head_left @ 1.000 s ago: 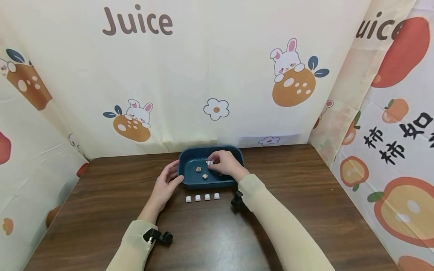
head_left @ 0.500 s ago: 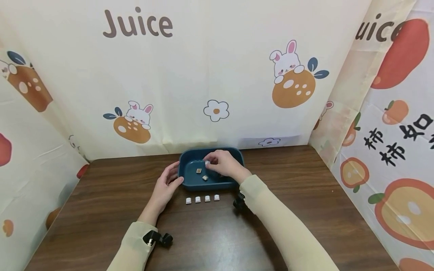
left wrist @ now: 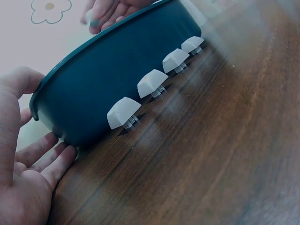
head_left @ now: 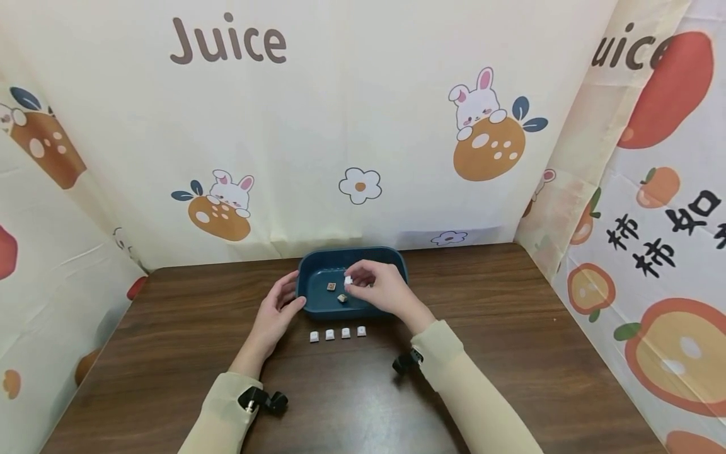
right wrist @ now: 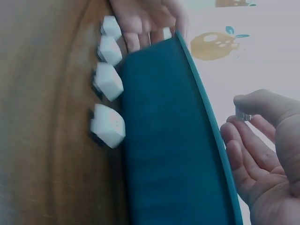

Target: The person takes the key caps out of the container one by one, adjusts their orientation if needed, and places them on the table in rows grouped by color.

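Note:
My right hand (head_left: 384, 287) pinches a white keycap (head_left: 348, 280) between thumb and fingertips, above the blue tray (head_left: 317, 309). The right wrist view shows the clear stem of this held keycap (right wrist: 242, 114). Round the tray's left end, my left hand (head_left: 273, 318) holds it, thumb at the near corner and fingers along the outer wall. Small tan-brown square pieces lie inside, one at the middle (head_left: 331, 287) and one nearer the front (head_left: 342, 298); the right hand hides part of the tray floor. Several white keycaps (left wrist: 124, 112) stand stem-down in a row before the tray.
The tray stands on a brown wooden table (head_left: 499, 328), close to the printed curtain (head_left: 408, 126) at the back. More printed cloth (head_left: 652, 208) hangs along the right side. Each wrist wears a small black camera (head_left: 263, 400).
My right hand has lifted the keycap up from inside the tray and drawn back a little toward me, its wrist lower in the view. The left hand and the row stay put.

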A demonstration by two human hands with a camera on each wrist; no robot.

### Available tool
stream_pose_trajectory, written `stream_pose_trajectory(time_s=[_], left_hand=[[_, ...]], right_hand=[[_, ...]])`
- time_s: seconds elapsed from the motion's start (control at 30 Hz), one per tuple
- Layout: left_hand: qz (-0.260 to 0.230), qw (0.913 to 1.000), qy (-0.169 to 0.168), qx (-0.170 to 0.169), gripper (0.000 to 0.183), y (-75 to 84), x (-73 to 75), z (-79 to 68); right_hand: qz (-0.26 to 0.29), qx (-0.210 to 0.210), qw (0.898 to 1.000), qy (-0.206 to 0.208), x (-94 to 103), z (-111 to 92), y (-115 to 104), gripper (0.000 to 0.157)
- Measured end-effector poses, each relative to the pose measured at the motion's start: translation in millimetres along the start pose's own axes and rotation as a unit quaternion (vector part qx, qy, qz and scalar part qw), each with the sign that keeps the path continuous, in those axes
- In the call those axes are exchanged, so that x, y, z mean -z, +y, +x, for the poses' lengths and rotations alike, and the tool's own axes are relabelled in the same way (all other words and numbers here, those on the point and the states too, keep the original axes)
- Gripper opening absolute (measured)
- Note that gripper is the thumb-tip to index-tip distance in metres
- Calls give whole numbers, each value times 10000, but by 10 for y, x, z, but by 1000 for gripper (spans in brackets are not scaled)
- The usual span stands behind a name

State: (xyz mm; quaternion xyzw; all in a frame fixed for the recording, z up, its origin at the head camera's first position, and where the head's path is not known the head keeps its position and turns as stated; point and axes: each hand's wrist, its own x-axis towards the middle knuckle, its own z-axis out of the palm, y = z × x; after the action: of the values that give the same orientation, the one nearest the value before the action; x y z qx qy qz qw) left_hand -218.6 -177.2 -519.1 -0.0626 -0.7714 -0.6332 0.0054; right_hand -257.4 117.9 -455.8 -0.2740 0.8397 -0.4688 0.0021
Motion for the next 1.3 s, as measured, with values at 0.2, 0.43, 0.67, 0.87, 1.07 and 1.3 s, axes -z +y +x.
stream_pose_trajectory(time_s=[0.2,0.43,0.67,0.87,1.07,1.3], left_hand=[[24,10000,-19,-44,60,2,-2,-1],[26,10000,-44,-84,60,3,-6,-8],[-37,10000,-45,-67,60,12,-4,-12],[-46,10000,-23,-55,59,19,0,-15],[-11,10000,-5,-69,60,14,7,-19],[-26,10000,-35,-47,60,11,6,-21]], right_hand=[[282,-17,9989,367,-46,-223,-23,21],[639,19,9966,529,-23,-314,-31,21],[724,65,9957,580,31,-394,-63,19],[766,82,9953,591,87,-481,-74,19],[937,180,9943,478,140,-562,-53,24],[710,264,9963,416,198,-637,-20,24]])
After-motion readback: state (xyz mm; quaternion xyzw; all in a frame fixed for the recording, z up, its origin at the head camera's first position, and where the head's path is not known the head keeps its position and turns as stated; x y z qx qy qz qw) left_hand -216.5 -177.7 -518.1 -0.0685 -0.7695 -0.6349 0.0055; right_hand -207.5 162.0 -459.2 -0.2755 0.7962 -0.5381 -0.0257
